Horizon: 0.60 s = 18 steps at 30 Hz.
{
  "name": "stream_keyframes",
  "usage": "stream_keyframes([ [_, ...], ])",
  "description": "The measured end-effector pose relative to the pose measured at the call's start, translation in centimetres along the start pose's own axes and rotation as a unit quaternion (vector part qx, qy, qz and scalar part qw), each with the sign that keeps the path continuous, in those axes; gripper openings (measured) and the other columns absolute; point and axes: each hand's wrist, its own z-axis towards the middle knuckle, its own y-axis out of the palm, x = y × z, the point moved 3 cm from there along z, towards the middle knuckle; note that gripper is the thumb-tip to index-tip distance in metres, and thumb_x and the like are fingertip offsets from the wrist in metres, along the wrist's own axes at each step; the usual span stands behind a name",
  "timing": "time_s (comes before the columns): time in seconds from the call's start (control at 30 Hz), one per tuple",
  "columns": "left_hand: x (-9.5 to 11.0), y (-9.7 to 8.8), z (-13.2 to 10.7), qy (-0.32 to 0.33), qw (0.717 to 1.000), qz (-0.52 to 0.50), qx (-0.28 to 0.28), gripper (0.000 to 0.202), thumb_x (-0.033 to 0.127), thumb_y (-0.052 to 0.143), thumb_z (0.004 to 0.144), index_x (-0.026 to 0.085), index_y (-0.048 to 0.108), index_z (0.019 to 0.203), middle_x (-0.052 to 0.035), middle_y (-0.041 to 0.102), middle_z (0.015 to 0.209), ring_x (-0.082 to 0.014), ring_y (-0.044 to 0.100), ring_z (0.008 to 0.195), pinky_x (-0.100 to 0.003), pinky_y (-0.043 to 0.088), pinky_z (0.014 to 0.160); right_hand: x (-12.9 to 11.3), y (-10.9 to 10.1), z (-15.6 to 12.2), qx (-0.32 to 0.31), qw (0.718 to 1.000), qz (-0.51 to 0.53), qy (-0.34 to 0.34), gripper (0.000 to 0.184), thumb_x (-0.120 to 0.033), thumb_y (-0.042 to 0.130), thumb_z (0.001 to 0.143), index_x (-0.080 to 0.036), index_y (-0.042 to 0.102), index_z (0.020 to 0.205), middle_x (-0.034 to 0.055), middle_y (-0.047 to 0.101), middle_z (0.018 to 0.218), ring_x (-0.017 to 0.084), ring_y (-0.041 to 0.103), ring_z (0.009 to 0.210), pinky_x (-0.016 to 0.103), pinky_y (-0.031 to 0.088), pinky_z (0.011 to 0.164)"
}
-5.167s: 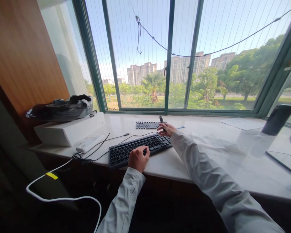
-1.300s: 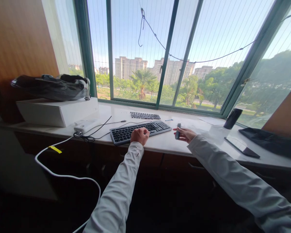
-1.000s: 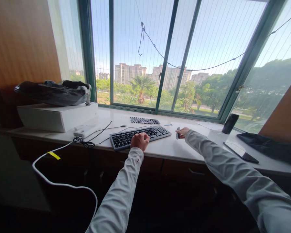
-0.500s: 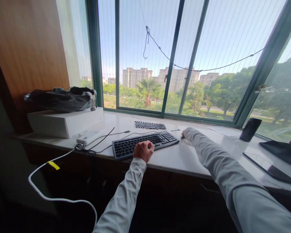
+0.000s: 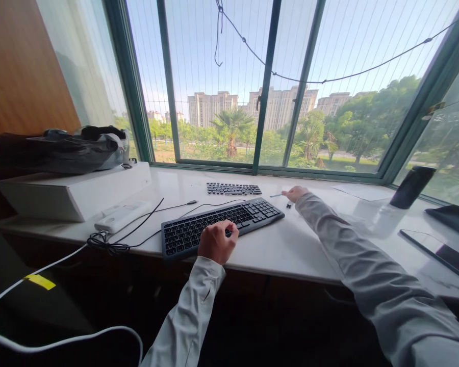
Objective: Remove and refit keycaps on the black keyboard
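Observation:
My left hand (image 5: 218, 242) rests at the front edge of a black keyboard (image 5: 187, 235), its fingers curled and thumb and forefinger closed in a pinch. Whatever is between those fingertips, if anything, is too small to make out. Farther off, to the right of the keyboard, my right hand (image 5: 295, 193) has its fingers closed on the right end of a thin blue stick-like tool (image 5: 277, 195). Just below that hand, a small dark piece (image 5: 289, 205) lies on the white counter. Behind the keyboard lies a separate set of dark keycaps (image 5: 233, 189) in rows.
A white box (image 5: 72, 193) bearing a dark bag (image 5: 57, 153) stands left. In front are a white power strip (image 5: 120, 216) and a coiled black cable (image 5: 110, 244). A dark bottle-like cylinder (image 5: 413, 187) and a flat dark tablet (image 5: 439, 253) are at the right.
My right hand has moved from the small dark piece to the blue tool and closed on it. The dark piece now lies uncovered. My left hand stays pinched over the keyboard. The view has shifted closer.

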Motion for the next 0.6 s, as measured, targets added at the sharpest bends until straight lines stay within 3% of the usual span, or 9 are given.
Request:
stream_keyframes([
  [0.13, 0.3, 0.0, -0.1, 0.009, 1.000, -0.007, -0.002, 0.018, 0.029, 0.053, 0.084, 0.024, 0.069, 0.078, 0.0006, 0.073, 0.084, -0.0169, 0.067, 0.081, -0.026, 0.045, 0.079, -1.5, 2.1, -1.6, -0.083, 0.996, -0.026, -0.027, 0.055, -0.061, 0.044, 0.086, -0.016, 0.076, 0.083, 0.0149, 0.070, 0.093, 0.027, 0.063, 0.093, 0.033, 0.046, 0.077],
  [0.23, 0.5, -0.2, -0.1, 0.014, 1.000, -0.007, 0.002, 0.019, 0.029, 0.051, 0.086, 0.024, 0.069, 0.079, 0.0003, 0.073, 0.086, -0.0160, 0.066, 0.080, -0.025, 0.045, 0.077, -2.8, 2.6, -2.6, -0.087, 0.991, -0.064, -0.080, 0.059, -0.062, 0.038, 0.089, -0.016, 0.074, 0.089, 0.0163, 0.069, 0.101, 0.029, 0.061, 0.098, 0.036, 0.044, 0.082],
  [0.4, -0.8, -1.6, 0.3, -0.028, 0.996, 0.085, 0.020, 0.022, 0.029, 0.047, 0.088, 0.024, 0.069, 0.085, -0.0007, 0.072, 0.088, -0.0171, 0.064, 0.075, -0.027, 0.045, 0.070, -3.6, 3.2, -3.0, -0.125, 0.975, -0.064, -0.171, 0.047, -0.046, 0.036, 0.096, -0.014, 0.068, 0.103, 0.0164, 0.067, 0.109, 0.027, 0.060, 0.103, 0.034, 0.043, 0.083],
  [0.5, -2.2, -2.8, 0.8, -0.033, 0.979, 0.198, 0.033, 0.025, 0.030, 0.047, 0.088, 0.021, 0.069, 0.096, -0.0056, 0.071, 0.098, -0.0240, 0.060, 0.091, -0.034, 0.045, 0.083, -2.9, 3.4, -2.7, -0.154, 0.971, -0.074, -0.165, 0.037, -0.033, 0.041, 0.095, -0.012, 0.071, 0.093, 0.0166, 0.069, 0.101, 0.027, 0.061, 0.099, 0.034, 0.043, 0.083],
  [0.6, -3.8, -4.0, 1.0, -0.084, 0.958, 0.273, 0.033, 0.031, 0.038, 0.049, 0.087, 0.021, 0.068, 0.104, -0.0091, 0.066, 0.109, -0.0292, 0.056, 0.100, -0.041, 0.044, 0.085, -2.2, 3.3, -2.7, -0.179, 0.969, -0.081, -0.147, 0.028, -0.026, 0.049, 0.091, -0.013, 0.073, 0.082, 0.0131, 0.071, 0.085, 0.025, 0.064, 0.090, 0.032, 0.045, 0.081],
])
